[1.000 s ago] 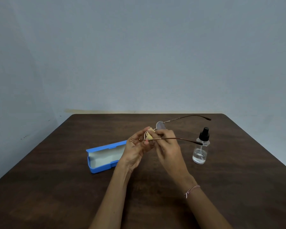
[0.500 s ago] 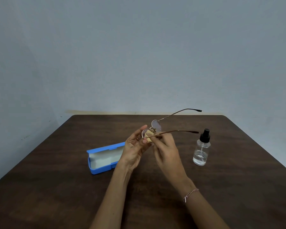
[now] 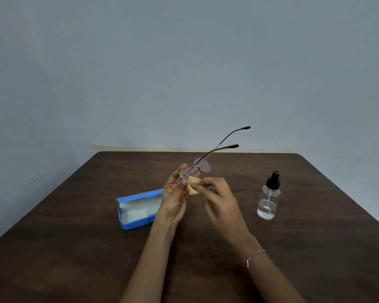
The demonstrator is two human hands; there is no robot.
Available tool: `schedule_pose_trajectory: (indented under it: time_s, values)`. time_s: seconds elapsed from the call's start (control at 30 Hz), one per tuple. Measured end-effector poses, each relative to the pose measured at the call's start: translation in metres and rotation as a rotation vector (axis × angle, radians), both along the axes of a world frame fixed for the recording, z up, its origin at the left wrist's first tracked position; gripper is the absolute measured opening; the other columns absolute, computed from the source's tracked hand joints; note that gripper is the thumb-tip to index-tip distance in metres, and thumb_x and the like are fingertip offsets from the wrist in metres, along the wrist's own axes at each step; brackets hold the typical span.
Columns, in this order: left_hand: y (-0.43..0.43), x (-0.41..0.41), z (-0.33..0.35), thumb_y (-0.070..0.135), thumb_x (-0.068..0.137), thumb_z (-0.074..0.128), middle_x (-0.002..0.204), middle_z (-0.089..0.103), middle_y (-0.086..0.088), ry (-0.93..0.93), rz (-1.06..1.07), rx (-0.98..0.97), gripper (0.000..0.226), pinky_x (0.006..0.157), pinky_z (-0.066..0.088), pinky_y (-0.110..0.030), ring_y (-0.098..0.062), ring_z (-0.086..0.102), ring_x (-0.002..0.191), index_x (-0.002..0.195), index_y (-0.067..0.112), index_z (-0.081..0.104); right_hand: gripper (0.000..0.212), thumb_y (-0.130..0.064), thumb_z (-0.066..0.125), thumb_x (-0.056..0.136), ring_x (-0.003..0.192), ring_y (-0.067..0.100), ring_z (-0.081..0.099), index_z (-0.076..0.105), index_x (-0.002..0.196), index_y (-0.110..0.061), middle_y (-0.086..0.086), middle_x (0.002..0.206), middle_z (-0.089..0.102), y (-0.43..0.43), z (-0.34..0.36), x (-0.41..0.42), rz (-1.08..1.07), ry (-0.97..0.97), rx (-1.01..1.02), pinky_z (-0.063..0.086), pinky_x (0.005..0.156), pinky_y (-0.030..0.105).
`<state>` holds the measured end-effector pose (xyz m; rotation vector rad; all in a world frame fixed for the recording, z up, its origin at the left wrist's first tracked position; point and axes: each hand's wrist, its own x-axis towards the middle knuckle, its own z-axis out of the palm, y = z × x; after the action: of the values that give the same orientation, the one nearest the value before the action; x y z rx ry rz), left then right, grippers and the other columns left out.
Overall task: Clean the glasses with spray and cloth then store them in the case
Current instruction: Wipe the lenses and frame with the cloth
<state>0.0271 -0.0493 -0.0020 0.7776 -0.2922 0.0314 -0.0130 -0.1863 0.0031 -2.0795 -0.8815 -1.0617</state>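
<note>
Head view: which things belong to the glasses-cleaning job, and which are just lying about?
Job: glasses held by left hand; cloth pinched by right hand; bottle; open case.
Not part of it: table; bracelet; ring.

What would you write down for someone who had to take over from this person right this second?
Left hand pinches the glasses by the nearer lens rim, above the table, temples unfolded and pointing away.
Right hand pinches the folded yellow cloth at that lens's lower edge; contact unclear.
Spray bottle stands upright on the right, in neither hand. Blue glasses case lies open on the left, glasses not in it.
Done: wiping looks under way; whether spray was applied cannot be told.
Left: finish both lenses, fold the temples, lay the glasses in the case, shut it.
</note>
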Motion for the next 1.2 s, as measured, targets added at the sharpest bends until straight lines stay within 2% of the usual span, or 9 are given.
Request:
schedule_pose_trajectory:
  time_s: [0.3,0.43,0.57,0.73,0.83,0.97,1.1,1.13,1.2]
  values:
    - [-0.008,-0.004,0.005,0.035,0.028,0.096,0.093,0.074,-0.004,-0.015,0.022,0.052,0.065,0.061,0.057,-0.021,-0.016,0.071,0.084,0.087,0.020,0.075,0.043,0.015,0.061,0.078,0.101,0.011,0.048,0.064,0.115,-0.006,-0.003,0.111,0.047,-0.010,0.002,0.004,-0.080,0.017,0.082,0.042,0.091,0.015]
    - [-0.005,-0.003,0.004,0.035,0.032,0.096,0.095,0.073,-0.005,-0.031,0.014,0.077,0.063,0.064,0.058,-0.025,-0.017,0.071,0.085,0.090,0.022,0.076,0.040,0.012,0.060,0.078,0.098,0.013,0.048,0.065,0.114,-0.004,-0.001,0.109,0.048,-0.006,0.003,0.002,-0.036,-0.006,0.037,0.041,0.090,0.015]
    - [-0.008,-0.005,0.004,0.034,0.035,0.095,0.095,0.074,-0.003,-0.051,-0.041,0.156,0.060,0.065,0.058,-0.026,-0.016,0.070,0.088,0.092,0.024,0.076,0.037,0.010,0.064,0.079,0.100,0.011,0.048,0.065,0.112,-0.005,-0.004,0.108,0.046,-0.011,0.003,0.006,-0.111,0.040,0.077,0.041,0.090,0.013]
    - [-0.011,-0.008,0.004,0.034,0.035,0.096,0.095,0.074,0.000,-0.044,-0.109,0.245,0.064,0.064,0.058,-0.026,-0.014,0.070,0.085,0.095,0.025,0.076,0.042,0.007,0.060,0.082,0.105,0.012,0.051,0.060,0.121,-0.010,-0.006,0.114,0.044,-0.006,0.004,0.003,-0.080,0.058,0.115,0.045,0.091,0.018]
    - [-0.009,-0.007,0.002,0.034,0.037,0.095,0.099,0.073,-0.002,-0.053,-0.110,0.252,0.066,0.066,0.058,-0.027,-0.015,0.070,0.088,0.099,0.023,0.075,0.047,0.010,0.058,0.081,0.107,0.012,0.050,0.061,0.121,-0.014,-0.007,0.115,0.045,-0.005,0.006,0.002,0.006,0.047,0.116,0.043,0.093,0.016]
    - [-0.008,-0.006,0.000,0.031,0.044,0.094,0.119,0.063,-0.013,-0.080,-0.104,0.306,0.063,0.075,0.057,-0.031,-0.020,0.066,0.101,0.102,0.018,0.073,0.055,0.017,0.056,0.077,0.106,0.012,0.045,0.063,0.118,-0.018,-0.003,0.114,0.047,-0.013,0.009,0.005,0.003,0.038,0.042,0.040,0.093,0.014]
    - [-0.010,-0.009,0.000,0.019,0.044,0.093,0.091,0.074,-0.006,-0.072,-0.139,0.325,0.053,0.071,0.058,-0.029,-0.018,0.071,0.082,0.095,0.018,0.076,0.042,0.004,0.044,0.083,0.106,0.008,0.039,0.067,0.111,-0.018,0.000,0.111,0.046,-0.018,0.008,0.012,-0.122,0.052,0.089,0.032,0.093,0.005]
    - [-0.010,-0.010,0.000,0.020,0.043,0.093,0.089,0.074,-0.006,-0.079,-0.143,0.330,0.055,0.071,0.058,-0.029,-0.017,0.071,0.080,0.096,0.019,0.076,0.042,0.002,0.042,0.083,0.106,0.010,0.040,0.067,0.110,-0.018,-0.001,0.110,0.045,-0.019,0.008,0.012,-0.137,0.057,0.104,0.032,0.093,0.005]
    - [-0.010,-0.012,0.003,0.024,0.040,0.095,0.094,0.074,-0.006,-0.084,-0.150,0.326,0.062,0.072,0.058,-0.029,-0.017,0.071,0.084,0.099,0.019,0.075,0.045,0.011,0.048,0.081,0.105,0.009,0.039,0.067,0.110,-0.018,-0.003,0.110,0.044,-0.019,0.008,0.012,-0.118,0.064,0.104,0.033,0.092,0.005]
